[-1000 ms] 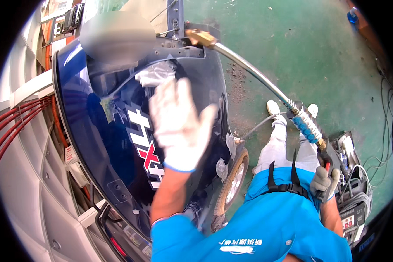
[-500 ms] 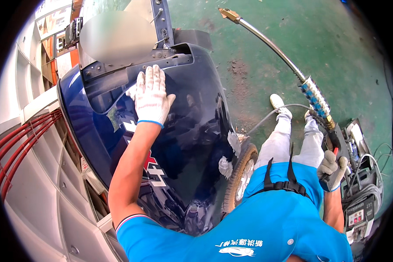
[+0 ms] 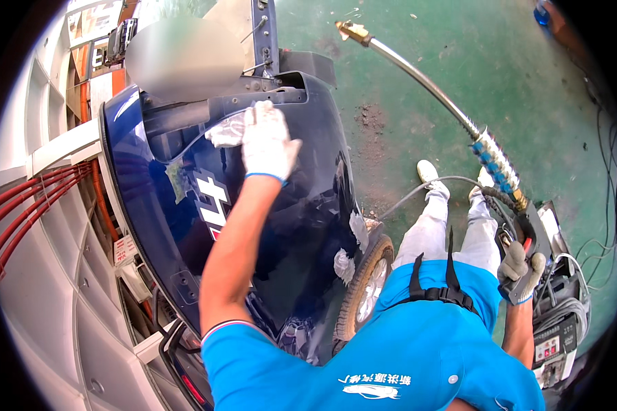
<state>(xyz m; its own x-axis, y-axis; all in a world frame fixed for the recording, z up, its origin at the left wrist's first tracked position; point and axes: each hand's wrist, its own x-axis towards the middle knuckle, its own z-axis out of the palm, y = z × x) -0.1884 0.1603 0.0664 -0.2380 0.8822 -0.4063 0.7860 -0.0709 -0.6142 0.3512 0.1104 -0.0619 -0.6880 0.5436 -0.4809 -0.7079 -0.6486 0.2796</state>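
Note:
My left hand (image 3: 267,144), in a white knit glove with a blue cuff, rests palm down on a dark blue vehicle body panel (image 3: 301,185), fingers stretched out. A pale, dull patch (image 3: 227,130) shows beside its fingers; the hand may cover part of it. My right hand (image 3: 521,270), gloved too, is closed round the handle of a torch-like tool (image 3: 493,161), down at my right side. This tool has a blue and silver coiled section, a long curved metal neck and a brass-coloured tip, which points up and left, away from the panel.
Two more pale patches (image 3: 343,266) mark the panel near the wheel (image 3: 371,284). A grey cable (image 3: 408,198) runs between the vehicle and the tool. Equipment with coiled cable (image 3: 565,312) stands at the right. Red hoses (image 3: 41,198) line the left wall. Loose debris (image 3: 371,120) lies on the green floor.
My left hand has slid right across the panel, leaving more of the pale patch in sight. My right hand still holds the tool in nearly the same place.

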